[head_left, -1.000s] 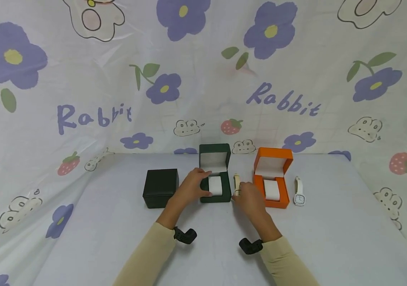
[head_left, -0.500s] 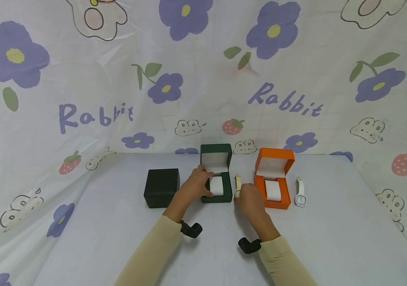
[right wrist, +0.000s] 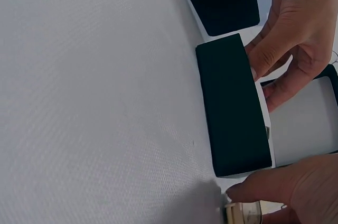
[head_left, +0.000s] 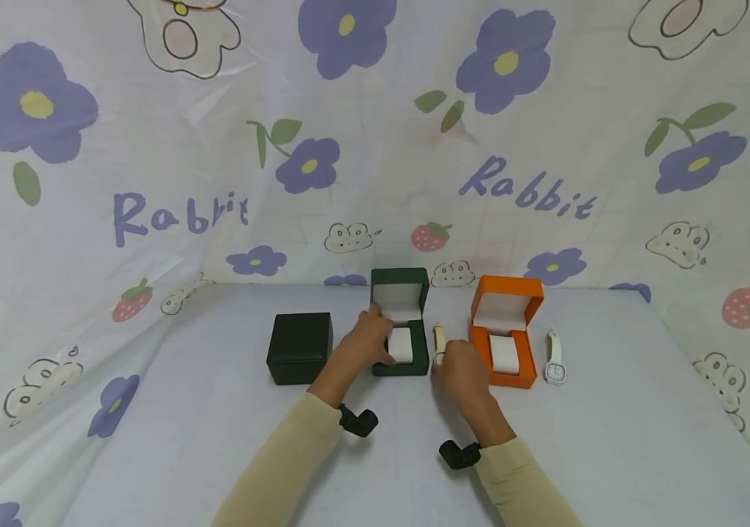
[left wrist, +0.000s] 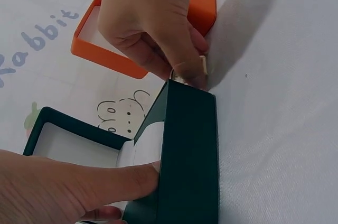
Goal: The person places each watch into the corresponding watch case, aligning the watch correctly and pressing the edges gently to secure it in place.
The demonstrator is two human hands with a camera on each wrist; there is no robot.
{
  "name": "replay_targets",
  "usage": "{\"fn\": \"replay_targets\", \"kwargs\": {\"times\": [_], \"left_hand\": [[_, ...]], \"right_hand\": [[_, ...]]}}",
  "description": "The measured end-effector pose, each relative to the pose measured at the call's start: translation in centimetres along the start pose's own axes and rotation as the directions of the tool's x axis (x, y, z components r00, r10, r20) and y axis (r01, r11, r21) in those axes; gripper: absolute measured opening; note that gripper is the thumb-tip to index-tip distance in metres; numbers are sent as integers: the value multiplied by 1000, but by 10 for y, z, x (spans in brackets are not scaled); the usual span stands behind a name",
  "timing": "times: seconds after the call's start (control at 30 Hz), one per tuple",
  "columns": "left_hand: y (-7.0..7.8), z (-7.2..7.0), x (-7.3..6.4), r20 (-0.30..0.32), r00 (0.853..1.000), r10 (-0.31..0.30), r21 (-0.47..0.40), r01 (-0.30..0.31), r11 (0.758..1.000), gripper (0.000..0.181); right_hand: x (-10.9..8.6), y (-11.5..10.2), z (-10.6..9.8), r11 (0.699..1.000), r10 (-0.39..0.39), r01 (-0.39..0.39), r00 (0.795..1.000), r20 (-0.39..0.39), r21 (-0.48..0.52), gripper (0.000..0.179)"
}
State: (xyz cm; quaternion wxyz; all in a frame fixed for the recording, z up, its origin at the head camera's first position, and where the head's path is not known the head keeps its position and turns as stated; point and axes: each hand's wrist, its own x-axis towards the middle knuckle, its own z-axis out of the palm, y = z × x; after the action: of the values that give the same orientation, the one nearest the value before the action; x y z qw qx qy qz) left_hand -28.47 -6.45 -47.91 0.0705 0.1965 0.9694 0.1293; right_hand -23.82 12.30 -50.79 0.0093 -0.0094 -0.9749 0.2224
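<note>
In the head view my left hand (head_left: 360, 347) reaches into the open dark green watch box (head_left: 420, 350). Its thumb and fingers pinch the white watch cushion (head_left: 402, 345) at the near and far ends, while the cushion sits in the box. To the right, my right hand (head_left: 464, 370) pinches the case end of a watch with a cream strap (head_left: 439, 335), which lies between the green and orange boxes. The right wrist view shows the watch (right wrist: 247, 213) beneath the right thumb; most of its dial is hidden by the hand.
A shut black box (head_left: 298, 344) stands left of the green one. On the right, an open orange watch box (head_left: 522, 359) holds a white cushion. Beyond it lies a white watch (head_left: 555, 366). A printed cloth (head_left: 375, 183) hangs behind the white tabletop (head_left: 401, 454).
My left wrist has shifted slightly right, its fingers remaining at the cushion. The right hand stays at the cream watch. The head view has moved a little.
</note>
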Motion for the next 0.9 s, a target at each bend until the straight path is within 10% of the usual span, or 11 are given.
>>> {"fn": "replay_targets", "kwargs": {"times": [0.9], "left_hand": [[-2, -1, 3, 19, 999, 42, -14, -42, 999, 61]], "right_hand": [[-12, 4, -21, 975, -91, 124, 980, -179, 182, 46]]}}
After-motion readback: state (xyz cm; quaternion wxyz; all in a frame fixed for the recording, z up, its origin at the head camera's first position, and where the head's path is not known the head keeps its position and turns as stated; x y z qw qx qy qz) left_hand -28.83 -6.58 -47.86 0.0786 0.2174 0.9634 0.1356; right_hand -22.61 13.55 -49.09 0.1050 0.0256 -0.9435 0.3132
